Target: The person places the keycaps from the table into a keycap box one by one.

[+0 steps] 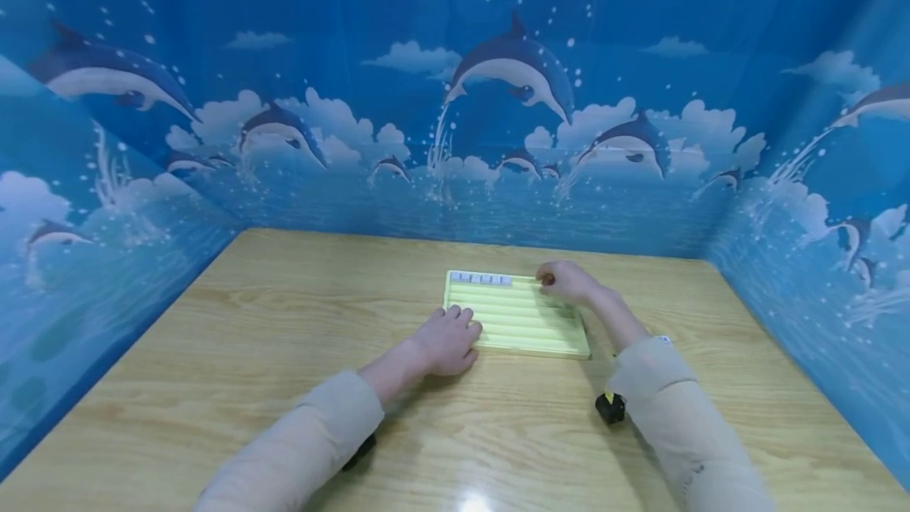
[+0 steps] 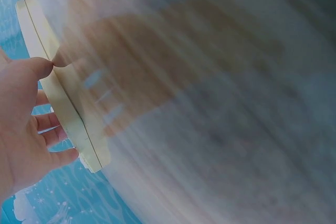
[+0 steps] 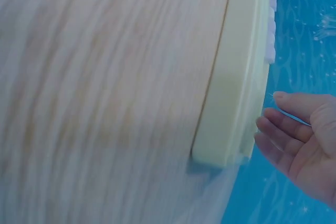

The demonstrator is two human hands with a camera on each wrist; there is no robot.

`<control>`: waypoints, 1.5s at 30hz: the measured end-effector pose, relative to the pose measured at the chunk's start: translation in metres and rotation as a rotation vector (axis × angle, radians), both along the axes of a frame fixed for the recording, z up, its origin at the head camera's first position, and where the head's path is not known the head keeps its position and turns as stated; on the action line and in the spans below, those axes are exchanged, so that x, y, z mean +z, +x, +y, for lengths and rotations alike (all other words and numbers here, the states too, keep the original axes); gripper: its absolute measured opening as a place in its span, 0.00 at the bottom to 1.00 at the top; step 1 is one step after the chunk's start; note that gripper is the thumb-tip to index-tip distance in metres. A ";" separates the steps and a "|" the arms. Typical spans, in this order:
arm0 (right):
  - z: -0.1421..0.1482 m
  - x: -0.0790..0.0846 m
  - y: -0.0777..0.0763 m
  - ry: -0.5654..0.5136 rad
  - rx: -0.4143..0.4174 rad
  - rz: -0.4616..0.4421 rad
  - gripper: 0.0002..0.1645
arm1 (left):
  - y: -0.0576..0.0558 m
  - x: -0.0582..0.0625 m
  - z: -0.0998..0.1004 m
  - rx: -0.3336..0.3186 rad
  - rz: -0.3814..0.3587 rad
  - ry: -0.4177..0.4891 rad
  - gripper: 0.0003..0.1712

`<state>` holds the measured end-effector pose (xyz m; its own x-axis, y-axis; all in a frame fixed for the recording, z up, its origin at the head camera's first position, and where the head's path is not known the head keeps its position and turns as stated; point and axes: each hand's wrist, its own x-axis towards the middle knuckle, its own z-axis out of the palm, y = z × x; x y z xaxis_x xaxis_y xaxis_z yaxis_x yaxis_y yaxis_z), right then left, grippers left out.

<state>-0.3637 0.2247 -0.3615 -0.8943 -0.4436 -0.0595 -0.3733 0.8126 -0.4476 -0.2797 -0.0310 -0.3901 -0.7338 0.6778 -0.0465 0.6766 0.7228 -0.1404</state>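
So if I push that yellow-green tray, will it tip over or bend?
The tray probably won't tip, since it is wide, low and flat on the table. It's likely stiff rather than floppy, because its edges look straight. The little white blocks in its far groove might slide if you tilt it.

Your tray (image 1: 526, 329) looks like moulded plastic, ridged across the top, its outer wall smooth with a soft satin finish. The small white blocks (image 1: 480, 279) along its back ridge look like smooth, hard plastic. Your tabletop (image 1: 213, 370) has a wood-grain surface, polished enough to throw back a bright glare. Your sleeves (image 1: 693, 417) are matt cloth; the printed backdrop (image 1: 398, 6) resembles thin, lightly creased fabric.
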 end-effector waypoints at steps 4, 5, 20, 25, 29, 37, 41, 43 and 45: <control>0.010 0.004 0.007 0.007 0.010 0.024 0.19 | -0.001 0.000 0.001 -0.003 -0.002 0.003 0.23; 0.013 0.005 0.008 0.006 0.010 0.028 0.19 | -0.001 0.000 0.001 -0.002 -0.004 0.002 0.23; 0.054 0.016 0.039 0.005 0.009 0.060 0.15 | 0.000 -0.003 0.002 -0.014 -0.010 0.012 0.23; 0.069 0.021 0.049 0.015 0.010 0.047 0.16 | -0.001 -0.001 0.004 -0.015 0.006 0.012 0.23; 0.078 0.023 0.058 0.056 0.009 0.025 0.15 | 0.000 0.001 0.004 -0.016 0.003 0.012 0.24; 0.092 0.024 0.074 0.157 0.002 -0.118 0.21 | 0.000 0.001 0.000 -0.006 0.001 0.021 0.22; 0.098 0.022 0.080 0.169 -0.031 -0.178 0.25 | 0.000 0.001 0.000 -0.009 0.004 0.026 0.22; 0.100 0.020 0.082 0.175 -0.035 -0.192 0.24 | 0.000 0.002 0.000 -0.008 0.003 0.022 0.22; 0.101 0.018 0.084 0.177 -0.033 -0.206 0.22 | 0.001 0.002 0.000 -0.007 0.003 0.019 0.22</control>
<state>-0.2801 0.3253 -0.3435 -0.8693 -0.3808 -0.3151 -0.2610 0.8951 -0.3615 -0.2790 -0.0307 -0.3879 -0.7290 0.6838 -0.0314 0.6814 0.7205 -0.1286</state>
